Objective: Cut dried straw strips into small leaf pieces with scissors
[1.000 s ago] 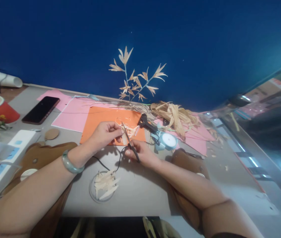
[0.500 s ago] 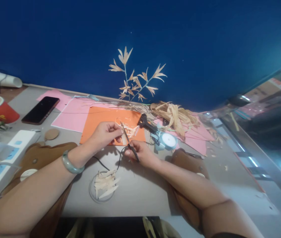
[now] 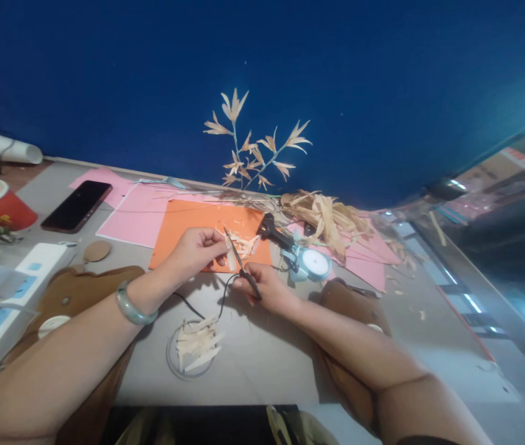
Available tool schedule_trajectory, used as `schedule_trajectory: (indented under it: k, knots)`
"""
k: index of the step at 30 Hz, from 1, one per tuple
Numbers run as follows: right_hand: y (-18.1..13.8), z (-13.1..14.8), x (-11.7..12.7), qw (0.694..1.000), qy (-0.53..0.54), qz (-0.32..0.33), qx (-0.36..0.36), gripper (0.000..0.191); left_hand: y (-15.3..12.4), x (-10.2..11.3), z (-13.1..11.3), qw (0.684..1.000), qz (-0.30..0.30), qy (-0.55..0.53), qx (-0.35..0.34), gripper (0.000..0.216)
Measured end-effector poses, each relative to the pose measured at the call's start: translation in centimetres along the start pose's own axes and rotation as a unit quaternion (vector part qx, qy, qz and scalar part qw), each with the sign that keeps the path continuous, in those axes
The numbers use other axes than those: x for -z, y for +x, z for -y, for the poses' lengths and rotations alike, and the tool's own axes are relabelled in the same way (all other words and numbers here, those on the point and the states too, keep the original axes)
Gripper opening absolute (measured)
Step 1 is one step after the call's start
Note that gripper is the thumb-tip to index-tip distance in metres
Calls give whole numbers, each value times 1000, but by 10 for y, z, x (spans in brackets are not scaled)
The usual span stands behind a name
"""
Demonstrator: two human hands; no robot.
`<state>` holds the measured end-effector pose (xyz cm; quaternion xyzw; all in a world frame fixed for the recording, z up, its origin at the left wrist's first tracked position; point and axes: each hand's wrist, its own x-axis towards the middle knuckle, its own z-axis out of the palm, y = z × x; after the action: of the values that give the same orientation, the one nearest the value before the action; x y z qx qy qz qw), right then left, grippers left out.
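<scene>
Scissors (image 3: 243, 272) at pale strip (image 3: 231, 261)
Left hand (image 3: 201, 248) pinches strip, right hand (image 3: 266, 287) grips scissors; use short snips, well clear of the pinch

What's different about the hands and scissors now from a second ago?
Very little: the scissors in the right hand seem to have tilted slightly, pointing a bit further left. Nothing was picked up or let go; the left hand still pinches a pale strip. The phone and red cup stayed put.

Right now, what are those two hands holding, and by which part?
The right hand holds scissors by the handles; the left hand pinches a pale strip, exactly where unclear.
</scene>
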<state>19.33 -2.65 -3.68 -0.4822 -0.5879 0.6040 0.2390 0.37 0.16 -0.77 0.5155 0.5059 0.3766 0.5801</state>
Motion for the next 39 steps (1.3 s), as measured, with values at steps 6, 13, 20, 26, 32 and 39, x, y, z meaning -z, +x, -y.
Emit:
schedule_trajectory:
  k: [6, 13, 20, 26, 32, 39]
  knots:
    - [1, 1, -3, 1000, 24, 0, 15, 51, 2, 1, 3, 998, -24, -28, -48, 24]
    - [0, 3, -2, 998, 27, 51, 28, 57, 5, 2, 3, 989, -74, -93, -86, 25]
    - [0, -1, -3, 998, 24, 50, 20, 56, 6, 1, 5, 986, -87, -117, -84, 28]
    - [0, -1, -3, 999, 26, 39, 9, 56, 5, 2, 6, 987, -78, -116, -84, 29]
    - [0, 0, -3, 999, 26, 37, 1, 55, 5, 0, 5, 986, -81, -119, -80, 31]
    - [0, -1, -4, 999, 37, 26, -5, 55, 5, 1, 6, 987, -77, -121, -78, 31]
